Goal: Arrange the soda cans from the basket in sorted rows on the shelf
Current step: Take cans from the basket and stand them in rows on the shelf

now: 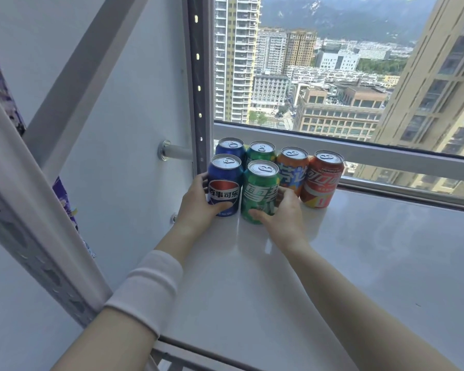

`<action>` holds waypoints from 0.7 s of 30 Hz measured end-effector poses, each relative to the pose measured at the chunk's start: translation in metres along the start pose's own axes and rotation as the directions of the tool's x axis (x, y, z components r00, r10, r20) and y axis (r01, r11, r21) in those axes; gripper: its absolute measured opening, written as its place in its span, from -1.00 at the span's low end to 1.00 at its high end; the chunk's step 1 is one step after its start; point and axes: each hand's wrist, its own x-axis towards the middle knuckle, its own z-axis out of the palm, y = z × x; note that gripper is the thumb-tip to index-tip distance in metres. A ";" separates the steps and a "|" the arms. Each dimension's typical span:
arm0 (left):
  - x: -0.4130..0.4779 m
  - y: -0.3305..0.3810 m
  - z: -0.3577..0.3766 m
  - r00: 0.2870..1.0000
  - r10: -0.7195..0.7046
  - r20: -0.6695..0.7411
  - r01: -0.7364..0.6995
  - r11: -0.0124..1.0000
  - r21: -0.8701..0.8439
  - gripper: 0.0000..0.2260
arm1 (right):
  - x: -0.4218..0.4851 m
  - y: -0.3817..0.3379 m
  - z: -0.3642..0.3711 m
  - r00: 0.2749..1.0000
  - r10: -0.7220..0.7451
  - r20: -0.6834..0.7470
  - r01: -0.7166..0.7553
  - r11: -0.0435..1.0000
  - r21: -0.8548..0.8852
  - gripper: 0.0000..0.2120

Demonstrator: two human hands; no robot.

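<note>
Several soda cans stand upright at the back left of the white shelf. In front are a blue Pepsi can and a green Sprite can. Behind them stand a second blue can and a second green can. To the right are an orange Fanta can and a red Coca-Cola can. My left hand grips the front blue can from its left side. My right hand grips the front green can from its right side. No basket is in view.
A window frame runs along the shelf's back edge, with city buildings beyond. A perforated metal upright stands at the back left corner, and a second upright slants at the near left. A white wall closes the left side.
</note>
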 end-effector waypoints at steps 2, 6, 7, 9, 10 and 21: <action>0.002 0.001 0.001 1.000 -0.002 0.003 0.002 1.000 0.001 -0.38 | 0.003 0.000 0.003 1.000 0.008 -0.013 -0.008 1.000 0.007 -0.35; 0.006 0.003 0.002 1.000 -0.010 0.000 0.010 1.000 0.004 -0.38 | 0.008 0.000 0.007 0.999 0.001 -0.036 -0.002 0.999 -0.034 -0.33; 0.007 0.003 0.003 1.000 -0.010 -0.004 0.010 1.000 0.005 -0.37 | 0.009 0.000 0.008 0.999 0.002 -0.041 -0.004 0.999 -0.038 -0.32; 0.009 0.003 0.005 1.000 -0.011 -0.014 0.012 1.000 0.002 -0.36 | 0.010 -0.001 0.009 0.999 0.011 -0.046 -0.013 0.999 -0.041 -0.31; 0.010 0.003 0.006 1.000 -0.012 -0.019 0.012 1.000 0.000 -0.36 | 0.011 -0.001 0.010 0.999 0.012 -0.049 -0.014 0.999 -0.041 -0.31; 0.012 0.003 0.008 1.000 -0.023 -0.007 0.023 1.000 0.018 -0.36 | 0.014 -0.001 0.012 0.996 0.015 -0.087 -0.019 0.998 -0.054 -0.33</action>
